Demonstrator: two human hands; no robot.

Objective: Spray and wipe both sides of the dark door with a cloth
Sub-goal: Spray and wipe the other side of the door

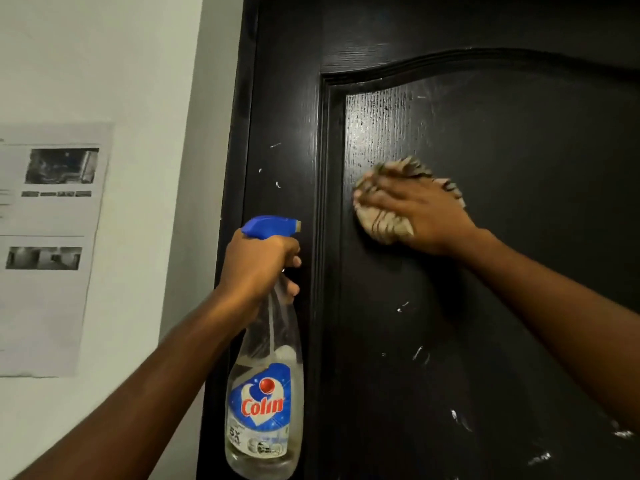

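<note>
1. I read "Colin" in red letters on the blue label (264, 408) of the clear spray bottle (273, 327).
2. Below that word, on the same label, I make out "5X"; the smaller line under it is too blurred for me.
3. The printed sheet (52, 306) on the wall (104, 64) carries lines of print beside grey photos (61, 166), but none of it is legible from my feed.

Black panelled wooden door (519, 306): glossy, fine vertical grain pattern, scattered white flecks and smears. Beige bunched cloth (384, 226): dark brown-black stripes. Clear plastic spray bottle (273, 327): see-through body; blue trigger head (266, 226) with yellowish nozzle tip; blue-and-white label (259, 407), red lettering, red ball. Pale off-white wall (104, 64). White paper sheet (52, 306) on wall: grey-black photo blocks, thin grey lines.
</note>
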